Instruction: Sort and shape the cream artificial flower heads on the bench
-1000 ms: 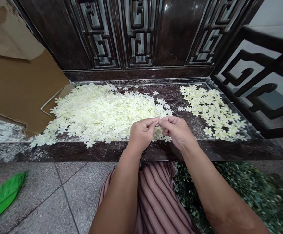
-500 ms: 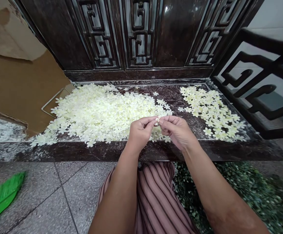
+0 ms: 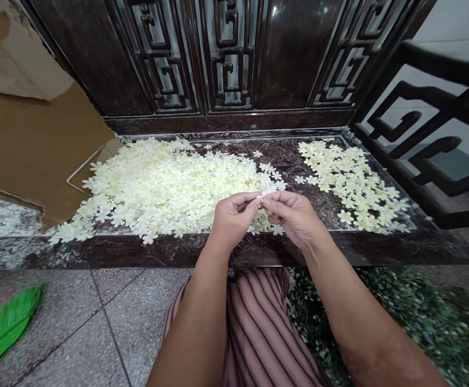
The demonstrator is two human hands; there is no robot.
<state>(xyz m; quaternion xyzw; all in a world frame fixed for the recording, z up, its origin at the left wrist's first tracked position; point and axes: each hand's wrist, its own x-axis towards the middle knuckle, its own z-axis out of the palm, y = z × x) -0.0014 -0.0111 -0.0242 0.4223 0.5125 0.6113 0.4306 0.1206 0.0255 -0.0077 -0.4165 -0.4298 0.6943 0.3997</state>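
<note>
Fingertip to fingertip, my left hand (image 3: 234, 215) and my right hand (image 3: 293, 212) pinch a small white flower (image 3: 262, 195) between them. Most of that flower is hidden by the fingers. Both hands are above the front edge of a dark wooden bench seat (image 3: 323, 209). To their left, under and behind my left hand, spreads a large heap of loose pale yellow-white flowers (image 3: 170, 188). A smaller, thinner group of the same flowers (image 3: 355, 188) lies to the right of my right hand, many with petals facing up.
Torn cardboard (image 3: 28, 140) stands at the left, with a thin metal wire handle (image 3: 77, 174) beside it. The bench's carved backrest (image 3: 230, 59) and armrest (image 3: 432, 129) close in the back and right. A green brush (image 3: 14, 317) and green foliage (image 3: 412, 322) are below.
Both hands keep nearly the same place and pinch; only slight finger movement at the flower shows. The view has shifted very slightly.
</note>
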